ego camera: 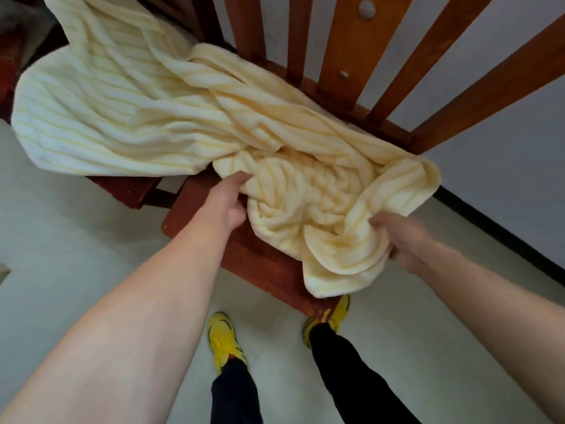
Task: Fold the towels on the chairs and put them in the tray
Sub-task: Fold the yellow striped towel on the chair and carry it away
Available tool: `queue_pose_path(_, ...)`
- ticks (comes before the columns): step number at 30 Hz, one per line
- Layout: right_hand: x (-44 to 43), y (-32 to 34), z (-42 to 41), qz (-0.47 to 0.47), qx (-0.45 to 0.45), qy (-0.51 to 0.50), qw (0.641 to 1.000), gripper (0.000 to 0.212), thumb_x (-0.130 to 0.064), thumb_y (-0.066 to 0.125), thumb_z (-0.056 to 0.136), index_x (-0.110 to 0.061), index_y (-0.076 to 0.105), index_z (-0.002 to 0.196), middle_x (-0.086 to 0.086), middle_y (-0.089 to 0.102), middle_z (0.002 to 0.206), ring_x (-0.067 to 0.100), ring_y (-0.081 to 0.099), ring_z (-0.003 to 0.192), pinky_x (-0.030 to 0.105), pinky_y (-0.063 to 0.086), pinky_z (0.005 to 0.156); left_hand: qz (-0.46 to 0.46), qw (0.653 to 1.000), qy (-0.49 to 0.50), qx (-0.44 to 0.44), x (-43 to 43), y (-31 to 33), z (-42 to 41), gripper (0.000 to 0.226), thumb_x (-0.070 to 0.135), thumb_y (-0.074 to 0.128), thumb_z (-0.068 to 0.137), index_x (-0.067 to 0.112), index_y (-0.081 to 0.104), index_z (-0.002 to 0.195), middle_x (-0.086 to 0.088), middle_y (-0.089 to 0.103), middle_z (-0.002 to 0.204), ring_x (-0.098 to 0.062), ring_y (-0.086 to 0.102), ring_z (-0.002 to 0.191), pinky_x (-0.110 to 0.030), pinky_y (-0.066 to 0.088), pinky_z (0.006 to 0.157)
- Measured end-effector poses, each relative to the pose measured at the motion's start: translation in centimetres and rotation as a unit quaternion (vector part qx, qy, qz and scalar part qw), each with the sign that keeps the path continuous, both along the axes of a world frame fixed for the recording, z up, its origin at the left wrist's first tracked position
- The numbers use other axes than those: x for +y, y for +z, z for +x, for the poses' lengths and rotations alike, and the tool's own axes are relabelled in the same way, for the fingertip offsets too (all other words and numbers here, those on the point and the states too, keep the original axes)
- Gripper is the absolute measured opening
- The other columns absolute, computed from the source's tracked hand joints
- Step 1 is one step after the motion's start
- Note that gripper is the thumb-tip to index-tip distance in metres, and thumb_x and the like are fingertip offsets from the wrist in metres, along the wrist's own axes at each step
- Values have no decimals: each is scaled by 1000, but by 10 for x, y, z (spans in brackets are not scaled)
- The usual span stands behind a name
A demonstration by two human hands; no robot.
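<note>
Two grips on the crumpled towel (153, 102): left hand (227, 203) and right hand (400, 240), fingers (241, 179) curled into its near end; better to shake it flat and find corners.

Pale glossy floor (76, 240) near and left, white wall (519, 148) far right, black skirting strip (504, 237) at its foot, reddish-brown slat-backed wooden chair (337, 41), soft even light.

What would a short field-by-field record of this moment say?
towel: pale yellow striped, crumpled, unfolded, draped over the seat
chair: red-brown wood, slatted back
left hand: grips the towel's bunched near part
right hand: grips the towel's right edge
tray: not in view
shoes: yellow, on the pale floor by the seat
</note>
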State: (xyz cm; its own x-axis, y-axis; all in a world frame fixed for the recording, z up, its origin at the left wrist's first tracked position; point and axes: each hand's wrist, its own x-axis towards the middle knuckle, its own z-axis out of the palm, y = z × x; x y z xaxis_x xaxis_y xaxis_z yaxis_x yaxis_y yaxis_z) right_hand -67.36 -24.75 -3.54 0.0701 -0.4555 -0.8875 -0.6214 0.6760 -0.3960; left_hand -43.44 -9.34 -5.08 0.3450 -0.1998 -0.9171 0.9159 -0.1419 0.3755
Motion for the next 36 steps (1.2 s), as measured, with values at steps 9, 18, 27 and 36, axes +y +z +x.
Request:
queue_pose_path(9, -40, 36, 23, 55, -43, -59, 996, 26, -25, 50, 95, -9, 60, 114, 9, 71, 89, 22, 70, 80, 36, 57, 65, -37, 985, -66, 155, 96, 42, -93, 32, 6, 50, 82, 3, 62, 111, -15, 67, 106, -32, 64, 94, -44, 53, 89)
queue_pose_path(18, -7, 22, 8, -104, 94, -51, 989, 24, -33, 75, 81, -22, 58, 95, 2, 65, 106, 19, 60, 81, 37, 53, 70, 47, 954, -267, 125, 109, 8, -106, 53, 29, 76, 79, 5, 52, 120, -9, 57, 78, -16, 50, 58, -28, 48, 57)
queue_pose_path(27, 59, 10, -7, 33, 102, -38, 994, 63, -58, 75, 72, -12, 59, 112, 6, 66, 103, 25, 63, 91, 37, 52, 72, 97, 770, -620, -114, 117, 9, -124, 61, 16, 85, 63, 20, 58, 117, 2, 62, 112, -19, 58, 102, -27, 48, 84)
queue_pose_path(36, 94, 45, -4, -319, 145, 42, 936, 39, -31, 67, 84, -21, 53, 118, -1, 57, 118, 22, 56, 110, 41, 47, 92, 189, 774, -502, -336, 165, 45, -113, 11, 22, 70, 78, 18, 60, 81, -2, 65, 80, -27, 59, 81, -35, 46, 67)
